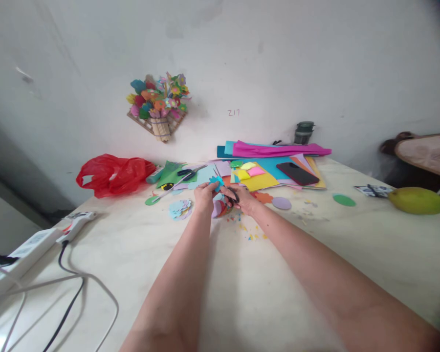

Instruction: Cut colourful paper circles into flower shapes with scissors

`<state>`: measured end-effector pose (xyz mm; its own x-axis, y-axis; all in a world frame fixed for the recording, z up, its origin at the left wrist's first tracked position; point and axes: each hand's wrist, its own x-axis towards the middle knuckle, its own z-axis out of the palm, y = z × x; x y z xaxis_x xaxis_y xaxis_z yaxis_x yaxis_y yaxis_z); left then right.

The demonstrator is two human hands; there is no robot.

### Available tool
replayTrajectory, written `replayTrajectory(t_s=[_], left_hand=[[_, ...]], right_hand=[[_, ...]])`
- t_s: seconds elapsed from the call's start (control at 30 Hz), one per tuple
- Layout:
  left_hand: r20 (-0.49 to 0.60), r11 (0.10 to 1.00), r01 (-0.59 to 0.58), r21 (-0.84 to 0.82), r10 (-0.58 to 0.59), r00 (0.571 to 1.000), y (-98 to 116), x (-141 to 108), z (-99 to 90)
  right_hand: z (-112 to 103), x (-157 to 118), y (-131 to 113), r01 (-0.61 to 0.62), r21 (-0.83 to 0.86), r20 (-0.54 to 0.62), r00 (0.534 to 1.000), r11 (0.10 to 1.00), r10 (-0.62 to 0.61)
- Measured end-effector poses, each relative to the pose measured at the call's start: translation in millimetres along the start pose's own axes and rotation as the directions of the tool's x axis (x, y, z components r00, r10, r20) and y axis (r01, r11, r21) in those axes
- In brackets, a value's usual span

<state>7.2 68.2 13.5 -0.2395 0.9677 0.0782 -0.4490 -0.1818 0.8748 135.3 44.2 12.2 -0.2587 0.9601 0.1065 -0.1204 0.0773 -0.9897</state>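
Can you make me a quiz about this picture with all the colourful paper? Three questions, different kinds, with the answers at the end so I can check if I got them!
1. What does the right hand hold?
2. True or false: the fruit lies to the right of the phone.
3. Fill in the colour: the left hand holds ___ paper.

Key:
1. Scissors.
2. True.
3. Blue.
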Motion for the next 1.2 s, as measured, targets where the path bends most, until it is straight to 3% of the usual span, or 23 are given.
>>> replayTrajectory(t_s=[0.73,1.2], left_hand=[[0.004,1.0,0.003,-0.015,-0.003,1.0,-1.9,3.8,-5.8],[0.095,0.998,0.064,0.011,-0.065,0.993,5.8,10.8,-23.3]], right_hand=[[6.0,5.0,7.5,0.035,-0.033,-0.042,0.998,0.999,-0.037],[5.5,11.3,11.1,-0.012,-0.028,-0.016,1.0,1.0,0.011]])
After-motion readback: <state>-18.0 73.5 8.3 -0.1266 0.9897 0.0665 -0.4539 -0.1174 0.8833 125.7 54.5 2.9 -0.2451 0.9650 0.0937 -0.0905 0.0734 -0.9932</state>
